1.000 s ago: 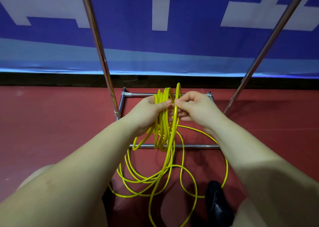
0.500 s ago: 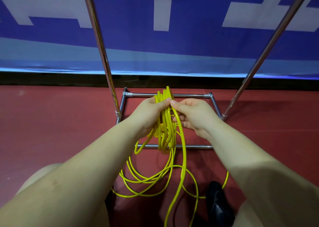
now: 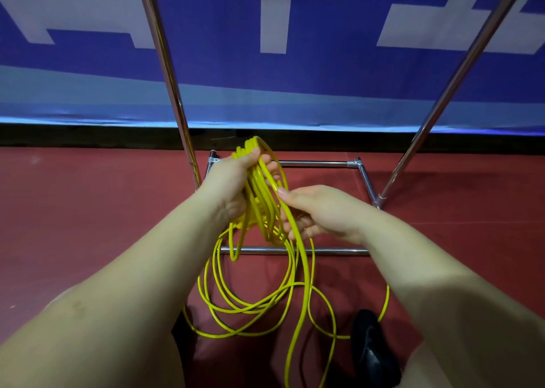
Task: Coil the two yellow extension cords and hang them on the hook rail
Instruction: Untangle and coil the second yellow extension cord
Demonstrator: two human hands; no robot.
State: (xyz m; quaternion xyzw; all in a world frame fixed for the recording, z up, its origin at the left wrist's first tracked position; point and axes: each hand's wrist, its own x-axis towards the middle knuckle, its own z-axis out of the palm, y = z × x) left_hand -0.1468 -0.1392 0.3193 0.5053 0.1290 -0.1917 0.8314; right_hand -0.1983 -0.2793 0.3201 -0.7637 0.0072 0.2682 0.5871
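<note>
Left hand (image 3: pixel 233 181): fingers clenched round yellow cord coil (image 3: pixel 259 190). Right hand (image 3: pixel 321 210): pinching one strand. Loose loops (image 3: pixel 250 305) on floor (image 3: pixel 88 225); rack base (image 3: pixel 295 251) beneath.

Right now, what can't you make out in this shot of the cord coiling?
- Head view: hook rail, past the top edge; only the rack's poles show.
- Second cord: the yellow cord strands tangle together.
- Plugs: hidden by left hand and right hand.
</note>
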